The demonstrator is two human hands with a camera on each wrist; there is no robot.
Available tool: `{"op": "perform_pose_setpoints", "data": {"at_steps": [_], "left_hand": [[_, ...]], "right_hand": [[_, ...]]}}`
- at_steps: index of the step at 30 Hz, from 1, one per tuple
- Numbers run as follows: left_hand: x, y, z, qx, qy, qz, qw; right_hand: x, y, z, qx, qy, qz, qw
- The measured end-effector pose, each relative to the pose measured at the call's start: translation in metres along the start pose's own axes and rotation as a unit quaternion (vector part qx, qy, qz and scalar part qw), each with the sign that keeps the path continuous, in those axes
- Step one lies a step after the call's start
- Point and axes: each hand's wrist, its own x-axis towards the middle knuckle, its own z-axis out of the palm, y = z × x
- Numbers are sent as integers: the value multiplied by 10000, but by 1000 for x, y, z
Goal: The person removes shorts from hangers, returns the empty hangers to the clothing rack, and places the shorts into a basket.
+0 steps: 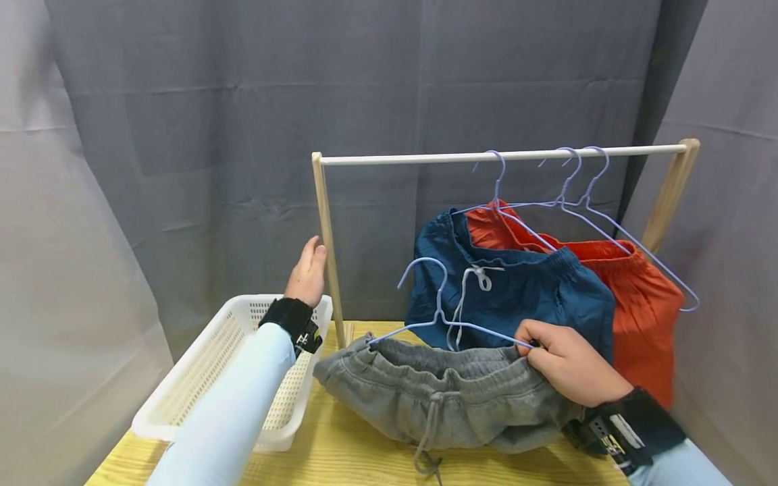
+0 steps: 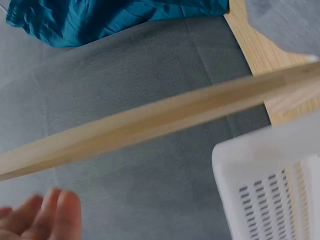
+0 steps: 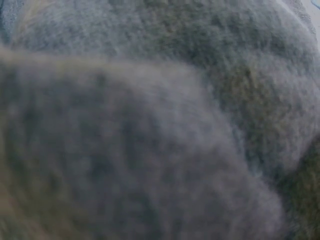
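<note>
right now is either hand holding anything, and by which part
The right hand grips the gray shorts by the right end of the waistband, plus that end of the lilac hanger; the left hand holds nothing.

Pale blue sleeves (image 1: pixel 234 408); black wrist straps (image 1: pixel 647 420), yellow and white markings (image 1: pixel 612 445); bare hands (image 1: pixel 308 275).

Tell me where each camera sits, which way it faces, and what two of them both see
Head: on the person's head, facing forward and down at the gray shorts and clothes rack; left hand, right hand and sleeves show.
Left wrist: on that wrist, facing across the rack's wooden post toward the gray backdrop; blurred fingertips show.
Right wrist: on that wrist, facing the gray shorts close-up, blurred; no hand discernible.
Head and left wrist share the post and white basket.
</note>
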Motion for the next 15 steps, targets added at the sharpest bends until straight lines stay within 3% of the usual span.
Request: {"op": "perform_pose_setpoints", "data": {"at_steps": [4, 8, 12, 15], "left_hand": [[-12, 5, -14, 280, 88, 209, 9994], [-26, 12, -27, 582, 125, 678, 9959], [-42, 22, -34, 830, 21, 1427, 9863], [-58, 31, -35, 1011, -340, 1945, 9751]], "right_hand": [[-1, 1, 1, -11, 8, 19, 10000], [-2, 1, 0, -34, 5, 48, 10000], [0, 2, 0, -62, 13, 40, 10000], [1, 2, 1, -60, 15, 39, 10000]]}}
